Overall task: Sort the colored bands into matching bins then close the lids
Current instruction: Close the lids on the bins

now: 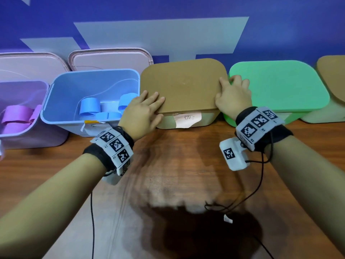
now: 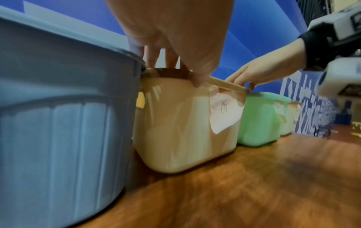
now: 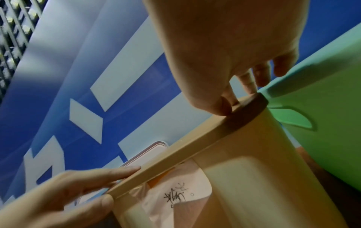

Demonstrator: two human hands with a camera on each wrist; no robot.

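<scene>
A brown lid [image 1: 186, 85] lies flat on the cream bin [image 1: 207, 119] in the middle of the row. My left hand [image 1: 158, 107] rests on the lid's front left corner, fingers straight on top and thumb against the front edge [image 3: 175, 155]. At the lid's right edge my right hand [image 1: 231, 86] lies with its thumb on top and its fingers in the gap beside the green lid [image 1: 280, 85]. The blue bin [image 1: 93, 73] stands open with blue bands [image 1: 89, 107] inside. Purple bands [image 1: 16, 114] lie in the open purple bin [image 1: 24, 131].
Two pale pink lids [image 1: 112, 58] lean on the blue wall behind the open bins. Another brown-lidded bin [image 1: 334, 75] stands at the far right. A paper label [image 1: 187, 119] hangs on the cream bin's front. Wrist-camera cables [image 1: 259, 184] trail over the wooden table.
</scene>
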